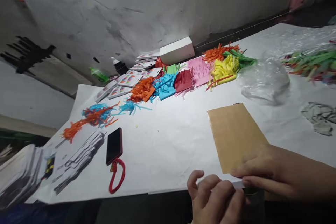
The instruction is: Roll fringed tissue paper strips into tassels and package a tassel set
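A flat brown kraft-paper piece (236, 131), perhaps an envelope or sheet, lies at the table's front right. My right hand (270, 171) grips its near right edge, with thumb and fingers close together. Just in front of it, at the table edge, my left hand (215, 196) is closed with curled fingers. A small white strip (237, 183) shows between the two hands. Whatever the left fingers may hold is hidden behind them.
Fringed paper bundles, including blue (166, 91), dark red (183, 80) and yellow (223, 68), line the back. A phone (114, 146) with a red strap lies left of centre. Clear plastic bags (265, 78) lie right, a white box (177, 51) behind, stacked printed cards (81, 161) left.
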`<state>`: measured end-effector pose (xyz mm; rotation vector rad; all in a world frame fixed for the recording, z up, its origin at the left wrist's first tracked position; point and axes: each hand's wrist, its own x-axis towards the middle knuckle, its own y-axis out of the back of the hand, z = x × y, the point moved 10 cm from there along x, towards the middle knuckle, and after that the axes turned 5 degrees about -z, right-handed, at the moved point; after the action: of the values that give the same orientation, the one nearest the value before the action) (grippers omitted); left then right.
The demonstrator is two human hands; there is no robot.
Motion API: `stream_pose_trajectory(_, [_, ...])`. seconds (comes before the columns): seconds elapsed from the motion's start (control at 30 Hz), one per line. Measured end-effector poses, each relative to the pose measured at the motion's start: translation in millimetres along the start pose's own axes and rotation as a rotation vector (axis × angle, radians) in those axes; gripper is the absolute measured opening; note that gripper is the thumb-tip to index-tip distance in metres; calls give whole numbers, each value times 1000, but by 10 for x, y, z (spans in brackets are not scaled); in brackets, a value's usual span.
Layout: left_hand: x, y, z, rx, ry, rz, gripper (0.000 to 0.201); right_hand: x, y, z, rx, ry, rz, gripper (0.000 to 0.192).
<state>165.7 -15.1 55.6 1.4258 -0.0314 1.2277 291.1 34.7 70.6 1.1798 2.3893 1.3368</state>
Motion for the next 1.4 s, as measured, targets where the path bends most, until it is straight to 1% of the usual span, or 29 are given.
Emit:
stream_pose_trajectory(0.07, [50, -89, 109, -24, -76, -76, 13, 22, -190, 9, 122, -35, -166, 28])
stream_pose_trajectory(0.1, [72, -106, 162, -36, -126, -86, 13, 15, -240, 26, 165, -62, -204, 28])
stream_pose_trajectory(0.13, [91, -109, 190, -49, -156, -83, 13, 3, -247, 51, 184, -90, -200, 29])
stream_pose_trajectory(0.17, [110, -104, 186, -62, -154, -71, 12, -15, -244, 66, 198, -106, -188, 30])
stream_pose_trajectory(0.27, [135, -70, 71, -102, -42, -28, 10, -101, -268, 47, 238, -95, -172, 28])
stream_pose_trajectory(0.3, [130, -64, 52, -121, -25, -28, 9, -133, -285, 30, 238, -84, -160, 31])
stream_pose_trajectory(0.37, [117, -52, 23, -139, -12, -46, 7, -189, -313, -10, 228, -51, -95, 39])
stream_pose_trajectory(0.4, [112, -39, 4, -131, -9, -53, 7, -213, -320, -26, 234, -33, -38, 39])
stream_pose_trajectory(0.47, [100, 2, -50, -76, -1, -57, 11, -260, -309, -28, 280, -10, 116, 32])
stream_pose_trajectory(0.53, [78, 24, -109, -22, 1, -78, 17, -301, -292, 12, 303, -14, 262, 32])
stream_pose_trajectory(0.6, [38, 26, -193, -38, 21, -128, 20, -313, -288, 44, 286, -20, 338, 32])
stream_pose_trajectory(0.67, [-3, 56, -333, -124, 75, -187, 24, -305, -279, 38, 246, -6, 365, 28])
stream_pose_trajectory(0.73, [-12, 132, -564, -223, 166, -248, 26, -329, -220, 13, 120, -18, 444, 29])
stream_pose_trajectory(0.8, [36, 239, -908, -296, 289, -289, 27, -367, -180, -67, -75, -49, 564, 39])
stream_pose_trajectory(0.83, [79, 279, -1115, -315, 358, -304, 25, -358, -211, -142, -161, -42, 607, 44])
stream_pose_trajectory(0.87, [130, 344, -1368, -315, 453, -263, 21, -304, -298, -234, -224, -9, 608, 46])
stream_pose_trajectory(0.9, [177, 368, -1621, -317, 545, -229, 19, -204, -443, -337, -266, 50, 565, 47])
stream_pose_trajectory(0.93, [199, 282, -1859, -348, 648, -265, 21, -65, -637, -421, -294, 109, 482, 48])
stream_pose_trajectory(0.97, [211, 148, -2064, -418, 738, -307, 26, 95, -864, -471, -317, 149, 372, 53])
stream_pose_trajectory(1.0, [204, -14, -2241, -500, 829, -346, 31, 266, -1095, -443, -320, 131, 249, 62])
stream_pose_trajectory(1.03, [223, -146, -2373, -530, 866, -365, 36, 427, -1310, -348, -305, 65, 130, 73])
stream_pose_trajectory(1.1, [246, -377, -2545, -584, 895, -390, 40, 659, -1623, -113, -241, -79, -16, 89])
stream_pose_trajectory(1.13, [249, -456, -2594, -602, 895, -396, 41, 734, -1727, -18, -212, -121, -55, 93])
stream_pose_trajectory(1.2, [225, -546, -2640, -644, 898, -404, 41, 821, -1850, 87, -173, -128, -87, 95])
stream_pose_trajectory(1.27, [197, -563, -2644, -678, 899, -402, 40, 847, -1885, 139, -156, -117, -88, 94])
stream_pose_trajectory(1.33, [187, -553, -2636, -700, 900, -390, 38, 849, -1860, 156, -145, -122, -89, 93])
stream_pose_trajectory(1.4, [194, -537, -2639, -708, 902, -369, 36, 837, -1769, 105, -142, -111, -80, 92])
